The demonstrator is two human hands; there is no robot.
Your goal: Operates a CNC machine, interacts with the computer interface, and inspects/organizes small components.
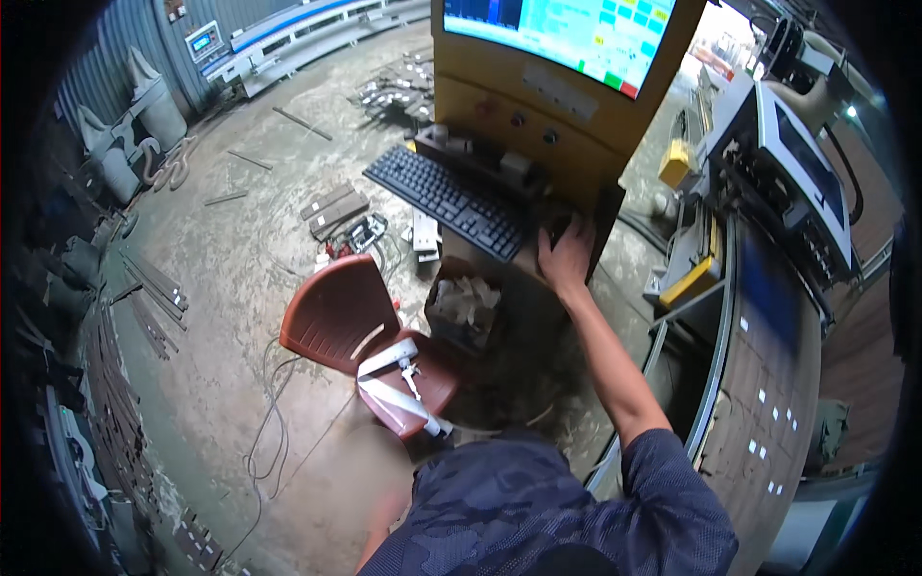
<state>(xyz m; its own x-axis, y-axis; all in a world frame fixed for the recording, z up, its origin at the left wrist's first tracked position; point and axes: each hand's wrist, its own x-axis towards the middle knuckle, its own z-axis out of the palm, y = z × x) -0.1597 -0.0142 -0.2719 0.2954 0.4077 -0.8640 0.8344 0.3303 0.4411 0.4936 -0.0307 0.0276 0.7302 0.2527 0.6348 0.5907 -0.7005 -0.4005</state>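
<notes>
My right hand lies over a black computer mouse on the shelf of a yellow control cabinet. Its fingers curve round the mouse and partly hide it. Left of that hand, a black keyboard sits at a slant on the same shelf. Above them a lit screen shows coloured panels and buttons. My left hand hangs low by my side near the chair, smeared by motion, and its fingers cannot be made out.
A brown plastic chair carries white brackets or tubes. A box of scraps stands under the shelf. Cables and strips lie on the floor at left. To the right is a machine with a long panel-covered bed.
</notes>
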